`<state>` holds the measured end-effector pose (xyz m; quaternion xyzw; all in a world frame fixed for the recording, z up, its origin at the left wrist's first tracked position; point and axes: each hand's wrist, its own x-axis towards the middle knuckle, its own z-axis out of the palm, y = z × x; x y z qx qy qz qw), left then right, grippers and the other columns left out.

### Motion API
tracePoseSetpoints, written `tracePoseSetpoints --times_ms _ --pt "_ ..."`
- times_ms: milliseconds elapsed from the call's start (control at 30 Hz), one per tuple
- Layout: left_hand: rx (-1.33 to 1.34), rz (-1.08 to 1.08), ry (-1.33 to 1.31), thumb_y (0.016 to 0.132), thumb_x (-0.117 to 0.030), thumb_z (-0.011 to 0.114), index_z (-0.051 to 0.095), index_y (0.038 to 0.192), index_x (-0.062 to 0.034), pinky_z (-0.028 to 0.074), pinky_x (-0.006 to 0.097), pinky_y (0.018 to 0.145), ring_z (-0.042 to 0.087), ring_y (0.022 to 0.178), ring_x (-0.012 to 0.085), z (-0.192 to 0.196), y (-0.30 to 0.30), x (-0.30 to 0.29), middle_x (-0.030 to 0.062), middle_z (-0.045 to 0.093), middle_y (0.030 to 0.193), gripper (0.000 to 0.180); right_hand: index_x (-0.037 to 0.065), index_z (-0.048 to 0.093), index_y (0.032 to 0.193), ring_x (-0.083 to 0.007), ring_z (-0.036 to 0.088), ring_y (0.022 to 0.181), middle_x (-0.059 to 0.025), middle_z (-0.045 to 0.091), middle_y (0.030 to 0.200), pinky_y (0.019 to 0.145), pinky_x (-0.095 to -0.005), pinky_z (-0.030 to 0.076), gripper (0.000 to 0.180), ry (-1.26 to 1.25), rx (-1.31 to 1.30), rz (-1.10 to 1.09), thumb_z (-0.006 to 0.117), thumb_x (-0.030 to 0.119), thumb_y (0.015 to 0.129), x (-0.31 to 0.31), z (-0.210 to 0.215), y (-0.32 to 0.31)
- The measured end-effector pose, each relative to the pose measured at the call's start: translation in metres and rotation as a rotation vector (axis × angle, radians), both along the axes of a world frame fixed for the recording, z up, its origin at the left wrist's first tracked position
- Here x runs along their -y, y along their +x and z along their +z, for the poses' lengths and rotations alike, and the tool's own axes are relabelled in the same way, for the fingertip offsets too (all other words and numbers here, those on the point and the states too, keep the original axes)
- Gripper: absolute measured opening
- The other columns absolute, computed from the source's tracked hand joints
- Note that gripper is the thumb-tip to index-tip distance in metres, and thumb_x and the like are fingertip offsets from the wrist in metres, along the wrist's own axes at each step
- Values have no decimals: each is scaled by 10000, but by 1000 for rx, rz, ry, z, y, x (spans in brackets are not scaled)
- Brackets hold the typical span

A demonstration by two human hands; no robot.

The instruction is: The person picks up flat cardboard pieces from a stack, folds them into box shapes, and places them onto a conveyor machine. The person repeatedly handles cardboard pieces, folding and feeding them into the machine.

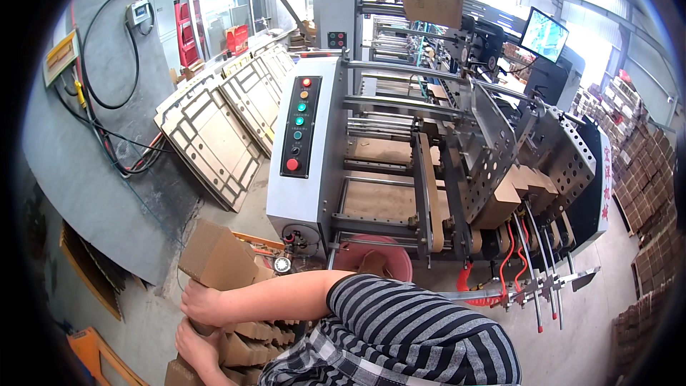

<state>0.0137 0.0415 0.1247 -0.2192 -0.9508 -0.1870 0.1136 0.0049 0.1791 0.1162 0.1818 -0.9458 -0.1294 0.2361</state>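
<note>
Both hands are at the lower left, close together on brown folded cardboard. My right hand point(204, 305), its bare forearm reaching across from a striped sleeve, is closed at the near edge of a cardboard bundle point(218, 257) that stands up tilted. Just below it, my left hand point(199, 352) is curled against the cardboard, with its fingertips hidden. Under and beside my hands lie several more folded cardboard pieces point(250, 347) in rows, partly covered by my arm and clothing.
A machine with a button panel point(296, 127) stands ahead; formed cardboard point(511, 193) sits at its outlet, near protruding metal rods point(536, 279). A pink tub point(379, 249) is beneath. Wooden die boards point(211, 136) lean at left. An orange frame point(103, 357) is lower left. Cardboard stacks point(647, 179) line the right.
</note>
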Motion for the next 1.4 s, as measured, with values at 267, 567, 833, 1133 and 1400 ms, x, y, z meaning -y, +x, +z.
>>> tracePoseSetpoints --times_ms 267,567,833,1133,1400 --pt "7 8 -5 441 -250 855 542 1078 -32 374 431 902 515 1027 331 0 0 0 128 588 1041 743 61 577 934 -229 559 872 -66 599 905 780 -385 365 393 8 11 4 647 314 642 -1 4 2" --pt "15 23 -16 430 -228 859 535 1094 -37 373 429 907 513 1025 335 2 2 -2 128 585 1050 763 64 582 914 -225 556 881 -57 600 905 796 -394 361 358 -2 -12 4 628 308 656 -1 4 5" --pt "27 26 -21 436 -229 859 530 1103 -31 367 431 916 508 1043 329 3 2 0 129 582 1067 770 57 582 931 -233 555 911 -63 601 931 821 -410 358 365 3 30 -1 629 304 666 1 2 2" --pt "30 20 -20 427 -234 860 533 1097 -31 369 431 910 509 1038 330 3 1 -1 131 585 1055 773 51 578 947 -235 555 916 -67 601 940 816 -408 364 401 -4 71 -9 648 312 652 1 3 0" --pt "31 11 -30 438 -234 860 529 1096 -26 370 427 910 505 1035 334 2 0 0 133 579 1039 765 56 576 930 -230 555 896 -65 600 921 799 -397 365 406 -3 57 -13 662 310 625 1 3 -1"
